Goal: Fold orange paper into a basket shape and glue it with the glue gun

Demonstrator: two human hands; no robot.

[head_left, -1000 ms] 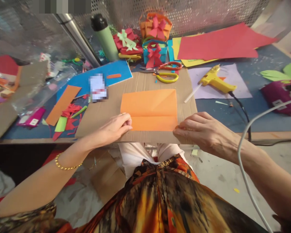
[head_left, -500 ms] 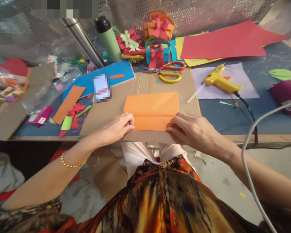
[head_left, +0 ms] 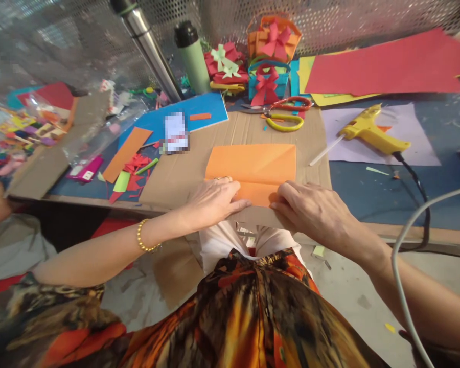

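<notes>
An orange sheet of paper [head_left: 253, 162] lies on a piece of cardboard [head_left: 176, 176] at the table's front edge, with a crease running across it. Over the paper's left front part, my left hand [head_left: 218, 199] has its fingers pressed together on the sheet near the crease. At the right front corner, my right hand [head_left: 310, 207] pinches the paper between thumb and curled fingers. The fingers cover both ends of the front edge. Behind the paper, scissors [head_left: 285, 122] with red and yellow handles rest on the cardboard.
To the right, a yellow glue gun [head_left: 379, 135] lies on a lilac sheet [head_left: 417, 148], its cord hanging over the edge. A white cable [head_left: 396, 271] crosses the right side. Bottles, small paper bags [head_left: 266, 84] and red sheets [head_left: 379, 66] stand or lie behind. Paper scraps [head_left: 132, 171] lie left.
My left hand has slid rightward from the paper's left edge onto its front part. My right hand still grips the right corner. The view has shifted a little to the left.
</notes>
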